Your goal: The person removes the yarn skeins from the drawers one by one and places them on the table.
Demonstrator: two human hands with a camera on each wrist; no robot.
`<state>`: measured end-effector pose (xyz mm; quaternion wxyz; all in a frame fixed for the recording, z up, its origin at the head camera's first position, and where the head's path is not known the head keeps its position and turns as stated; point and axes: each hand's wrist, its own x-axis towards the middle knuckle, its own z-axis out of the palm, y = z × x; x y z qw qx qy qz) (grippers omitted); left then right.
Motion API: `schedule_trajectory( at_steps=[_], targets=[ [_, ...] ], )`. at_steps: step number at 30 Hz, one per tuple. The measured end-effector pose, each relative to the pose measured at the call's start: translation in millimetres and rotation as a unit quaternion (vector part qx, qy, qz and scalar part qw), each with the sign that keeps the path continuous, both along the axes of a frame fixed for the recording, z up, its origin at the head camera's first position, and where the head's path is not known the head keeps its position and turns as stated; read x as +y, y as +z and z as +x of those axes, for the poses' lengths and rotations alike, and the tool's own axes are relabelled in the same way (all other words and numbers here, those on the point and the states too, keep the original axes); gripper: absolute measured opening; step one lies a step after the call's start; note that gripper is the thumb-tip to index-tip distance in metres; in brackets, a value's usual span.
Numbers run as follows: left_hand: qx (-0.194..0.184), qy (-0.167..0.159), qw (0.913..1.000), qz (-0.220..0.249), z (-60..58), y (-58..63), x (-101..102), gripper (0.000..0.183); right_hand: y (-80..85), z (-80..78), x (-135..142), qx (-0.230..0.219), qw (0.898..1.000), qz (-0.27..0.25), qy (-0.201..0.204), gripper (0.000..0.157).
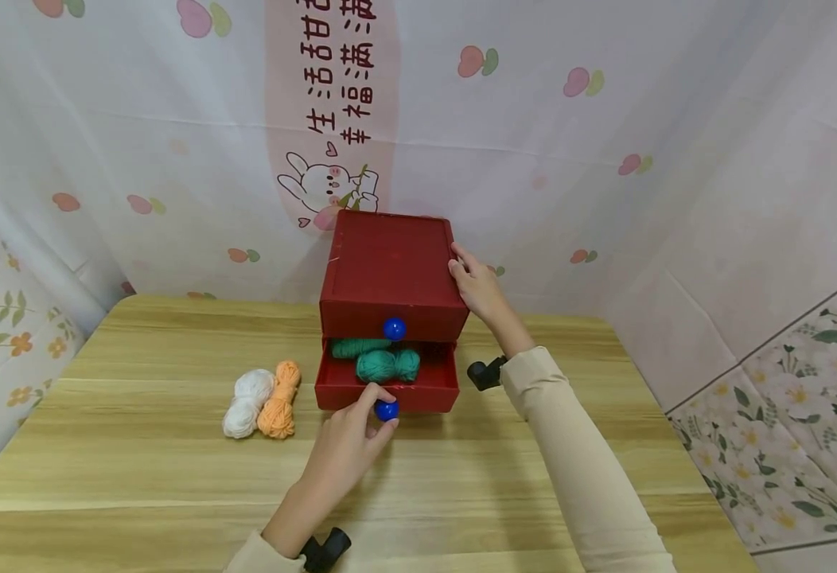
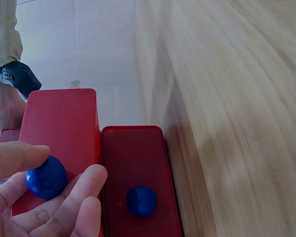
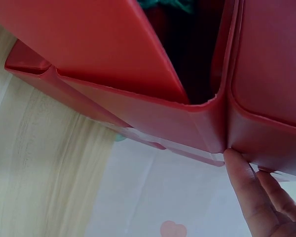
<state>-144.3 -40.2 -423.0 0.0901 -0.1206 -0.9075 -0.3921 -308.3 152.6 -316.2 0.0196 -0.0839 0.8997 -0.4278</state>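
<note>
A red drawer cabinet [image 1: 397,259] stands on the table, one drawer [image 1: 426,398] pulled out toward me. Inside that drawer lie a green yarn skein [image 1: 387,365] and another green skein [image 1: 354,347] behind it. My left hand [image 1: 347,442] pinches the blue drawer knob [image 1: 386,410] between thumb and fingers. In the left wrist view, fingers surround this knob [image 2: 46,178], and a closed drawer with its own blue knob [image 2: 141,201] shows alongside. My right hand [image 1: 479,286] rests against the cabinet's right side with extended fingers; the right wrist view shows fingertips [image 3: 234,160] touching the red wall.
To the left of the cabinet, a white yarn skein [image 1: 249,403] and an orange yarn skein [image 1: 280,400] lie side by side on the wooden table [image 1: 139,446]. A printed curtain [image 1: 533,119] hangs close behind the cabinet. The top drawer, with a blue knob [image 1: 394,329], is closed.
</note>
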Motion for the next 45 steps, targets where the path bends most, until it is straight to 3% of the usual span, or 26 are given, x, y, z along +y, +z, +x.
schedule_trajectory(
  at_steps=[9, 20, 45],
  targets=[
    [-0.014, 0.01, 0.9998, 0.001, 12.6, 1.4, -1.4, 0.027, 0.8, 0.6, -1.5, -0.005, 1.0, -0.008, 0.009, 0.05],
    [-0.017, -0.014, 0.9997, 0.014, 28.6, -1.2, 0.3, 0.025, -0.3, -1.5, 1.1, -0.005, 1.0, -0.014, 0.008, 0.05],
    [-0.055, -0.04, 0.9976, 0.013, 48.0, 1.9, -6.2, 0.026, -2.4, -1.6, 1.2, -0.001, 1.0, -0.022, 0.006, 0.05]
  ],
)
